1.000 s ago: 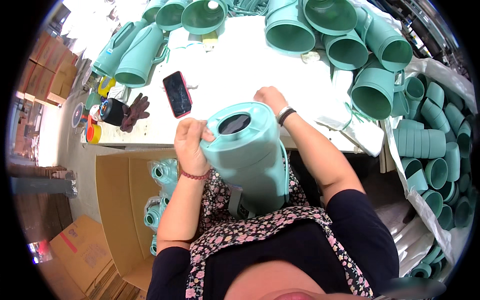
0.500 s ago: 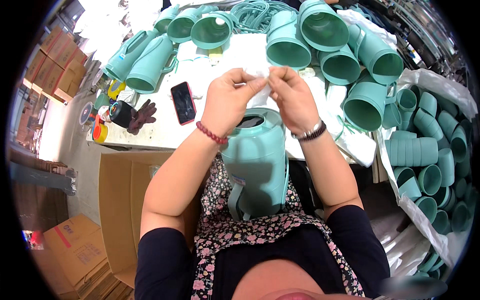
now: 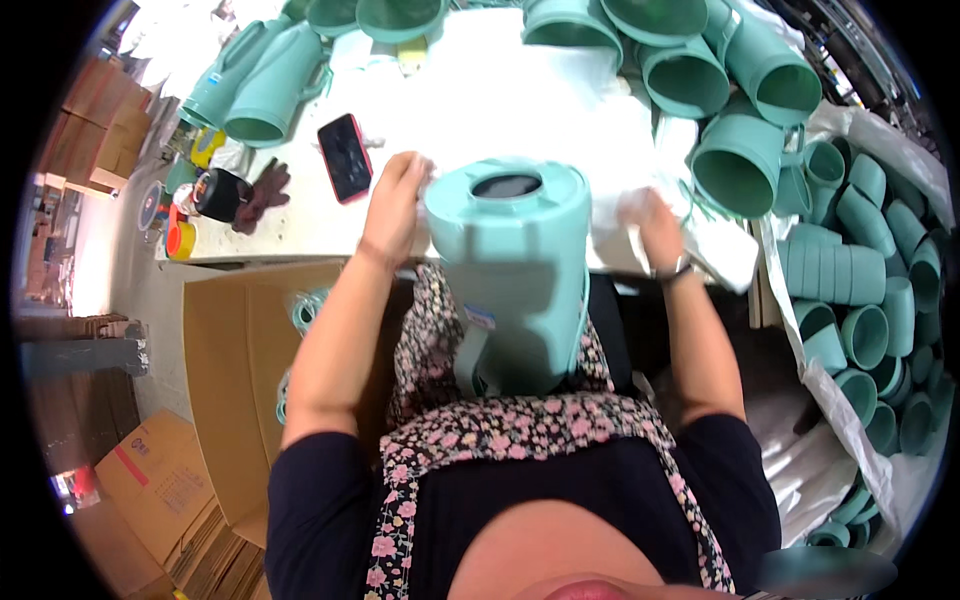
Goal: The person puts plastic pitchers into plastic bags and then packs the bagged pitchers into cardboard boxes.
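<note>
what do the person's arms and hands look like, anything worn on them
Both forearms are bare, with short dark navy sleeves ending above the elbows. The left hand has a thin band at the wrist; the right hand has a wristwatch with a dark strap. No gloves on either. A floral apron covers the front.

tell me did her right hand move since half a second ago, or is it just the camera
Yes. The right hand was at the teal jug's top beside the left hand; now it grips white plastic wrap right of the jug.
</note>
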The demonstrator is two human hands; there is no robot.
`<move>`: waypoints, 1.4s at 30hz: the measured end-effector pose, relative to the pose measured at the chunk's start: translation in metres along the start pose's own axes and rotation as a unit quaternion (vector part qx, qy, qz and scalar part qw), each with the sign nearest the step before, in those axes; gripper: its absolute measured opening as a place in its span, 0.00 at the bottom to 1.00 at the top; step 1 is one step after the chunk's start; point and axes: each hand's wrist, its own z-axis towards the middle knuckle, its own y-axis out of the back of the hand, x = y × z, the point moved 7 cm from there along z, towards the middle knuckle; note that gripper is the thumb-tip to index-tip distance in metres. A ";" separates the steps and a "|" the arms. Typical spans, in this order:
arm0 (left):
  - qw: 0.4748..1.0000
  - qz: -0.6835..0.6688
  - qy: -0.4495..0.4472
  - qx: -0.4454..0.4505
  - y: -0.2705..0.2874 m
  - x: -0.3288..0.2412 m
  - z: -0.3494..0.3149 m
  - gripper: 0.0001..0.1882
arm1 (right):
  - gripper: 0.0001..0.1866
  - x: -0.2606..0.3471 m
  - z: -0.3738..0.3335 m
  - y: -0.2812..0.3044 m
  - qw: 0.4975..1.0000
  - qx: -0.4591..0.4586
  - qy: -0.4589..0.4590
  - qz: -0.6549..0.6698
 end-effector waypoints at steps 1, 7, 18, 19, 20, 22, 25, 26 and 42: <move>0.999 -0.035 -0.021 0.034 -0.011 -0.044 -0.024 0.08 | 0.11 -0.002 -0.029 -0.003 0.960 0.018 0.210 -0.183; 0.785 0.389 0.041 0.481 0.010 0.021 -0.219 0.07 | 0.13 0.035 -0.134 -0.063 0.842 0.339 0.214 -0.360; 0.964 0.197 -0.169 0.062 0.072 -0.025 -0.281 0.18 | 0.26 0.226 -0.142 -0.187 0.652 0.404 0.522 -0.373; 0.984 0.135 -0.117 0.015 0.084 -0.014 -0.282 0.25 | 0.25 0.251 -0.134 -0.179 0.676 0.381 0.548 -0.313; 0.996 0.065 -0.057 -0.023 0.106 0.000 -0.290 0.32 | 0.24 0.295 -0.132 -0.178 0.706 0.346 0.562 -0.258; 0.998 -0.034 -0.027 -0.040 0.140 -0.004 -0.288 0.46 | 0.25 0.364 -0.132 -0.175 0.786 0.303 0.516 -0.154; 0.966 0.143 -0.023 -0.214 0.227 -0.108 -0.338 0.46 | 0.27 0.384 -0.150 -0.231 0.774 0.328 0.541 -0.037; 0.938 0.225 -0.021 -0.261 0.260 -0.130 -0.349 0.46 | 0.27 0.380 -0.157 -0.249 0.758 0.313 0.570 -0.047; 0.593 0.659 0.449 -0.112 0.453 0.200 -0.255 0.43 | 0.09 0.077 -0.084 -0.079 0.960 0.231 -0.056 -0.151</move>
